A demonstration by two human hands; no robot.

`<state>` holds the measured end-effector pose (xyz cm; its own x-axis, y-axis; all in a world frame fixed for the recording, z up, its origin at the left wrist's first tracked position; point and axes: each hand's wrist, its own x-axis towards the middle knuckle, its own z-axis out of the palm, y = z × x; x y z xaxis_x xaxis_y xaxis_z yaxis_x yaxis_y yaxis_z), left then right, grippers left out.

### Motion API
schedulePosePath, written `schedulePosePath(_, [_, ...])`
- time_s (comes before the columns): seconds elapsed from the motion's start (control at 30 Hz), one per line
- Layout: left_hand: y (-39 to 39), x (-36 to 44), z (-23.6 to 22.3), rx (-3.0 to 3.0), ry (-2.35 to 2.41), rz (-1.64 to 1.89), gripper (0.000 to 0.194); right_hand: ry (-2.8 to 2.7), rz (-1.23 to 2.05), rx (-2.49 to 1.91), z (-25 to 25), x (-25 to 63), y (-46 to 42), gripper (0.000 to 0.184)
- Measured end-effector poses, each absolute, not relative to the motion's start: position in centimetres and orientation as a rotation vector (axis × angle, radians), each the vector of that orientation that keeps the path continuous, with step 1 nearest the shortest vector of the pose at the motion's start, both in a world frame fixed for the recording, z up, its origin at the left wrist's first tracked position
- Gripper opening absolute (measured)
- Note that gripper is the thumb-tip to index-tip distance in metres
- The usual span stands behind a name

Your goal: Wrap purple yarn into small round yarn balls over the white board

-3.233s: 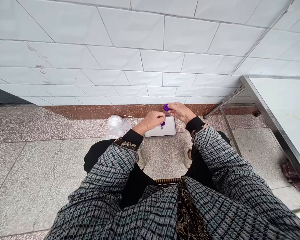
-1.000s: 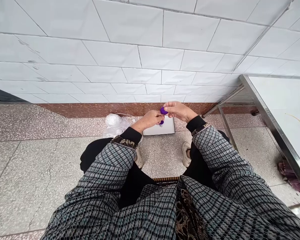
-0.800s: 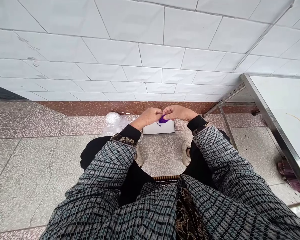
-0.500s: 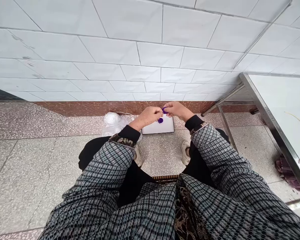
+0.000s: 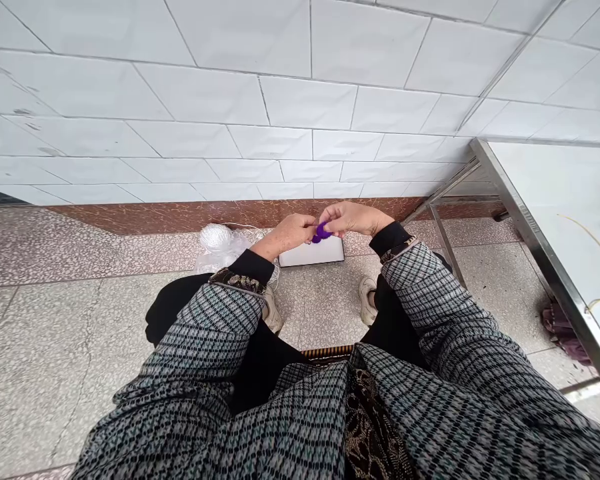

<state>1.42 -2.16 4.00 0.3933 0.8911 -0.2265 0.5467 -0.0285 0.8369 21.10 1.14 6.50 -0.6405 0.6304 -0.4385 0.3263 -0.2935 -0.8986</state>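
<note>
Faces a white tiled wall (image 5: 260, 100) rising beyond a reddish-brown baseboard (image 5: 180, 218) and speckled floor (image 5: 305, 300). Holds a small purple yarn piece (image 5: 323, 231) over the far edge of a flat white board (image 5: 320, 254), in front of the baseboard. Clamps thumb and fingers of the right hand (image 5: 347, 219) on the right side of the purple yarn piece. Pinches its left edge between the closed fingertips of the left hand (image 5: 293, 235), bringing both hands nearly together above the board. Cannot make out single stitches at such a small size. Wears black cuffs (image 5: 253, 267) and checked sleeves (image 5: 220, 320), reaching in from the near side of the board. Plants pale shoes (image 5: 273, 313) nearer than the board, one toward its left, one toward its right. Has white yarn (image 5: 215, 237) in clear plastic (image 5: 230, 257) left of the board, trailing loose strands toward it. Has a metal-framed table (image 5: 555, 167) well right of the board, bearing a thin yellow strand (image 5: 593, 233), and a dark reddish cloth (image 5: 565, 333) lower down, near the table's edge
</note>
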Motion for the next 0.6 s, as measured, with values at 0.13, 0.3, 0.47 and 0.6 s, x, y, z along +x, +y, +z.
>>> schedulePosePath(0.13, [-2.1, 1.4, 4.2, 1.699, 1.246, 0.501, 0.019, -1.909, 1.790, -1.440, 5.4, 20.6, 1.1, 0.025])
schedulePosePath(0.3, [-2.4, 1.8, 4.4, 1.644, 1.180, 0.517, 0.020, -1.422, 1.576, -1.537, 5.3, 19.5, 1.4, 0.023])
schedulePosePath(0.47, [-2.5, 2.0, 3.6, 1.635, 1.132, 0.459, 0.022, -1.022, 1.864, -1.265, 6.7, 19.5, 1.3, 0.021])
schedulePosePath(0.6, [-2.3, 2.0, 3.3, 1.632, 1.187, 0.427, 0.021, -1.148, 2.036, -1.073, 7.2, 20.3, 1.2, 0.014])
